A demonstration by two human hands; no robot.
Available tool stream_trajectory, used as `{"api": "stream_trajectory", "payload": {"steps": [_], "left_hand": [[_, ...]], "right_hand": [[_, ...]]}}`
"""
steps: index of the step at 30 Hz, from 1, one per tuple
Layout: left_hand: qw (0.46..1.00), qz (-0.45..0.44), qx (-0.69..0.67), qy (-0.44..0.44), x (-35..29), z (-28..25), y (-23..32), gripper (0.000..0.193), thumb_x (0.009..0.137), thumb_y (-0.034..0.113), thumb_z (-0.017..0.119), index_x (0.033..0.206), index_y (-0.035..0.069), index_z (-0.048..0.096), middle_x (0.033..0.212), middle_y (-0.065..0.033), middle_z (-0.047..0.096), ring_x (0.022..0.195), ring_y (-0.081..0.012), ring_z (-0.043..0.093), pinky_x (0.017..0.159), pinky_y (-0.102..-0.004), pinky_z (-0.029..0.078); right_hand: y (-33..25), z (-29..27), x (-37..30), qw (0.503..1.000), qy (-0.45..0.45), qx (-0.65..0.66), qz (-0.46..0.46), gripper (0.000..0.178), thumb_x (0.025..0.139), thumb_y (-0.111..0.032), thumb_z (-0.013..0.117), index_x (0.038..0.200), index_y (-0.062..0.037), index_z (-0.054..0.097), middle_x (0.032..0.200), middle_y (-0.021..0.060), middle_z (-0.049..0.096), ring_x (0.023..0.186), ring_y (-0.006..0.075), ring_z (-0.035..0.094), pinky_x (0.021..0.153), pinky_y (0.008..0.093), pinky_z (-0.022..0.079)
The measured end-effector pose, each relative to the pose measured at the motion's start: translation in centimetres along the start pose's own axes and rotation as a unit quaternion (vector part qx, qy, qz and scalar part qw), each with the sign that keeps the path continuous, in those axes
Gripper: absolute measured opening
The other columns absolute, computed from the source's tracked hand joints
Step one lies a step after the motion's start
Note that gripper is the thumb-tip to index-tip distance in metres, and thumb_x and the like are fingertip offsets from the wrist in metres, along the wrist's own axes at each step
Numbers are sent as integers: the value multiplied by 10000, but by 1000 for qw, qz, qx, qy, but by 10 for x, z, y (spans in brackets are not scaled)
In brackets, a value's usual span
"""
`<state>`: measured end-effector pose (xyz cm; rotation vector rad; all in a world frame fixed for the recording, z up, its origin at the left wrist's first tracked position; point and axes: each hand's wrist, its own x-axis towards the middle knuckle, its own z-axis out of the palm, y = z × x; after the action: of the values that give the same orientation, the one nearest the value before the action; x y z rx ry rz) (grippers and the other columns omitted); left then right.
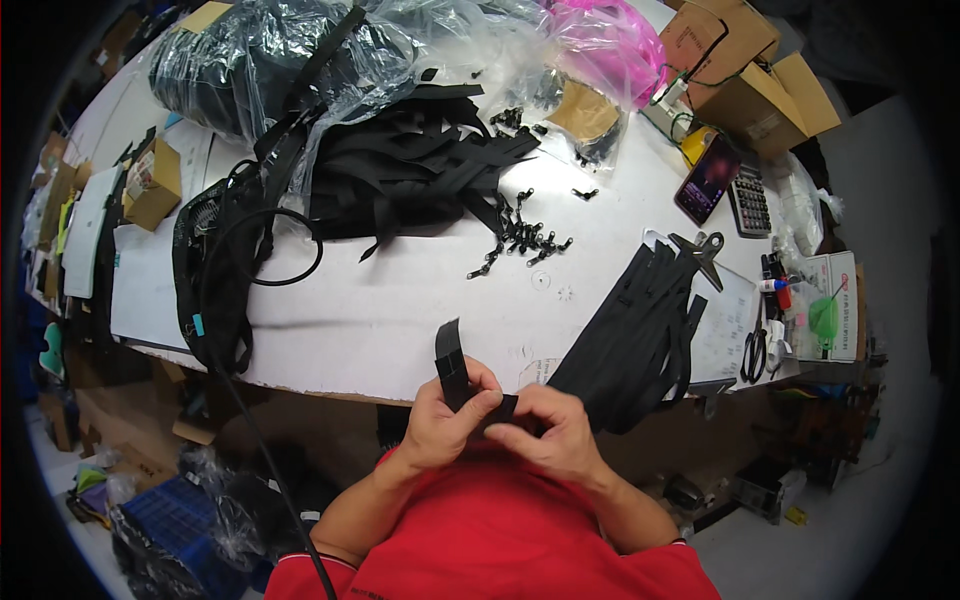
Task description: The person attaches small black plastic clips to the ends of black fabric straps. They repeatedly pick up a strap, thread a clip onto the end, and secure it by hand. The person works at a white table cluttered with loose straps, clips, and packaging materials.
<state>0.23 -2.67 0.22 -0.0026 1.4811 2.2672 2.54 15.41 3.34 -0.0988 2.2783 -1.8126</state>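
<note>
My left hand (438,428) is closed round a black zipper strip (452,368), thumb pressed over it. One end of the strip stands up above my fingers. Close beside it, my right hand (560,432) has its fingers curled at the strip's other part, between the two hands. What lies under the right fingertips is partly hidden. Ahead on the table lies a scattered pile of small black zipper sliders (522,237). To the right, a bundle of long black strips (630,335) hangs over the table's front edge, with a metal spring clamp (700,258) at its far end.
A heap of black strips (400,165) lies behind the sliders, near plastic-wrapped goods (250,75). A black cable (235,385) crosses the left side. At right are a phone (708,180), a calculator (750,200), scissors (754,355) and a cardboard box (770,105).
</note>
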Motion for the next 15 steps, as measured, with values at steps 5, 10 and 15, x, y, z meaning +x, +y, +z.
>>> {"api": "stream_trajectory", "payload": {"steps": [5, 10, 15], "left_hand": [[960, -131, -245, -36, 5, 3, 0, 291, 1027, 150, 518, 1270, -11, 504, 889, -31, 570, 726, -86, 524, 632, -229, 427], [958, -124, -225, -129, 5, 1, 0, 457, 1069, 169, 399, 1451, -59, 298, 999, -195, 659, 824, -228, 676, 738, -346, 586], [968, -147, -156, -132, 3, 9, 0, 413, 1060, 172, 446, 1385, -76, 381, 1018, -216, 679, 845, -243, 708, 731, -343, 593]], "right_hand": [[-13, -13, -13, 995, 34, -48, 75, 231, 794, -153, 834, 781, -31, 638, 635, 3, 561, 583, 45, 509, 508, 256, 402], [-21, -117, 16, 872, 287, -397, 11, 339, 805, -188, 805, 1039, 9, 659, 822, 103, 661, 682, 221, 606, 611, 348, 464], [-29, -82, 22, 966, 106, -234, -34, 399, 833, -68, 719, 1206, 26, 613, 1010, 141, 696, 842, 230, 682, 775, 343, 535]]}}
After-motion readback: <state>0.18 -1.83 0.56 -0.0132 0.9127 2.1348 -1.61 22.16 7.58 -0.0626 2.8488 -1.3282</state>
